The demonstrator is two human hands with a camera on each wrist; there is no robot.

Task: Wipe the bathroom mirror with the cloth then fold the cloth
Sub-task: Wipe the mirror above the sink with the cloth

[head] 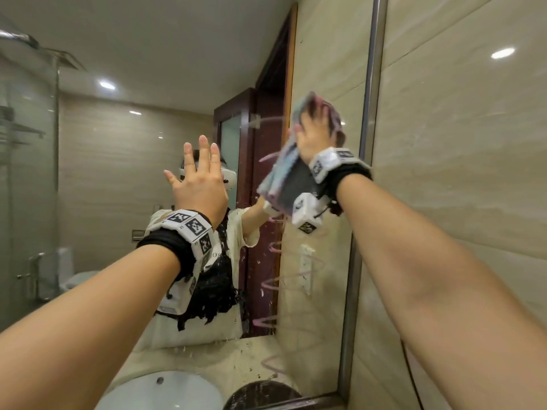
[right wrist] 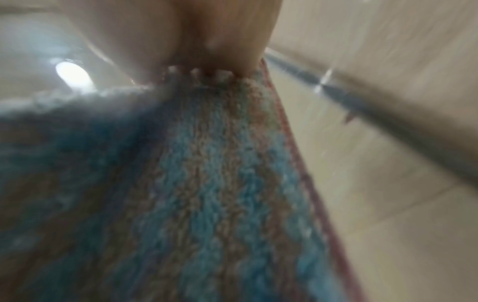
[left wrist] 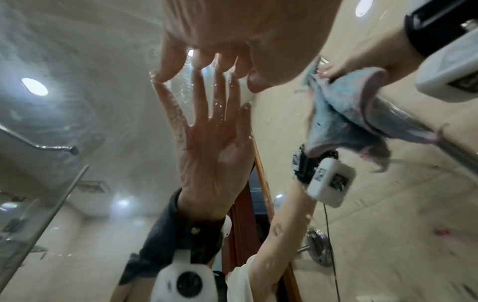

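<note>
The bathroom mirror (head: 124,179) fills the head view, with pink zigzag smears (head: 275,279) near its right edge. My right hand (head: 313,131) presses a blue-and-pink striped cloth (head: 336,122) flat against the upper right of the glass, fingers stretched upward, and part of the cloth hangs below the wrist. The right wrist view is blurred, and the cloth (right wrist: 207,183) fills most of it below my right hand (right wrist: 196,30). My left hand (head: 204,164) lies flat on the glass at centre with fingers spread. In the left wrist view its fingertips (left wrist: 165,71) touch the wet mirror, and the cloth (left wrist: 344,106) is to the right.
A metal frame (head: 368,113) runs along the mirror's right edge, with beige wall tiles (head: 458,187) beyond it. The reflection shows a white sink (head: 159,389), a dark round object (head: 260,395), a wooden door frame and a glass shower screen at the left.
</note>
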